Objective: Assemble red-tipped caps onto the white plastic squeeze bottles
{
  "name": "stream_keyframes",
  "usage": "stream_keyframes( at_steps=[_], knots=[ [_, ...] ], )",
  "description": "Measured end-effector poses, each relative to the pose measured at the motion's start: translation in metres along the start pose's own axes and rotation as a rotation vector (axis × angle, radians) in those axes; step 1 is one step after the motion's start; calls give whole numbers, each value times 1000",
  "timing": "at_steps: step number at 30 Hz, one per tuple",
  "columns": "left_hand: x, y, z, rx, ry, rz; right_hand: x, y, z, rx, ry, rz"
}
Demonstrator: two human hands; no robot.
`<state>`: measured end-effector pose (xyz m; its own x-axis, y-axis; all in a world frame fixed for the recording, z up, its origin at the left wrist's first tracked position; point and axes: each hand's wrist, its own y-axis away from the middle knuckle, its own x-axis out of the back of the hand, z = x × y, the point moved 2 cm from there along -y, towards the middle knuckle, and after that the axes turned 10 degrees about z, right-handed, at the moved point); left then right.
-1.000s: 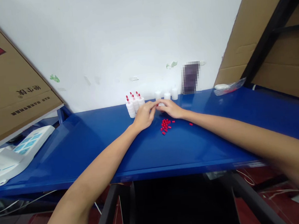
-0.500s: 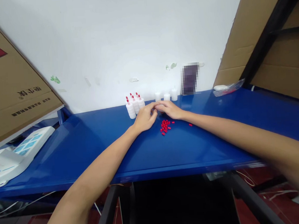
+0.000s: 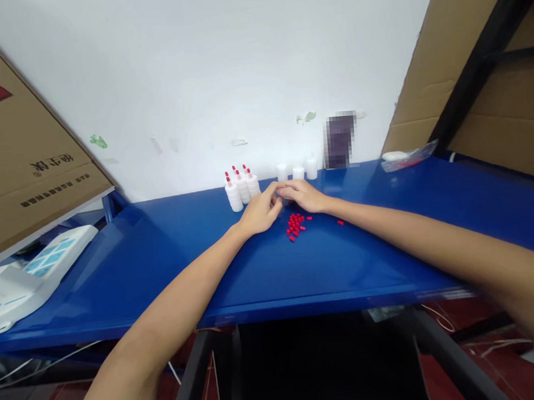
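My left hand [image 3: 261, 211] and my right hand [image 3: 304, 195] meet at the fingertips above the blue table [image 3: 161, 256]. The fingers of both are bent and pressed together, and whatever lies between or under them is hidden. Just in front of the hands lies a loose pile of small red caps [image 3: 295, 223], with one stray red cap [image 3: 340, 222] beneath my right forearm. Left of my left hand stand several white bottles [image 3: 234, 197] with red tips. Behind my right hand are white bottles without red tips [image 3: 311, 169].
A white device with blue panels [image 3: 43, 264] sits at the table's left end, below a large cardboard box [image 3: 25, 144]. At the back right lies a clear plastic bag [image 3: 410, 158] near more cardboard. A white wall [image 3: 195, 95] rises behind the table.
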<state>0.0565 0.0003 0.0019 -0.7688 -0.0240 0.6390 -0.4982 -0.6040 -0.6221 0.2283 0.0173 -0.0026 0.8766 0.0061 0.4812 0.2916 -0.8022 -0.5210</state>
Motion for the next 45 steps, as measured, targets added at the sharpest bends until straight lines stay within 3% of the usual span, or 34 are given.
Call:
stream_keyframes(
  at_steps=[10, 24, 36, 39, 42, 45],
  knots=[
    [-3, 0, -2, 73, 60, -22, 3, -3, -2, -29, 12, -34],
    [-2, 0, 3, 67, 47, -55, 5, -3, -5, -72, 59, -50],
    [0, -1, 3, 41, 34, 4, 4, 1, 3, -16, 20, -18],
    [6, -5, 3, 87, -53, 87, 4, 2, 5, 0, -53, 28],
    [21, -10, 3, 91, -285, 177, 4, 1, 7, -7, -81, 91],
    [33, -13, 1, 55, -523, 39, 4, 1, 7, -19, -28, 121]
  ],
)
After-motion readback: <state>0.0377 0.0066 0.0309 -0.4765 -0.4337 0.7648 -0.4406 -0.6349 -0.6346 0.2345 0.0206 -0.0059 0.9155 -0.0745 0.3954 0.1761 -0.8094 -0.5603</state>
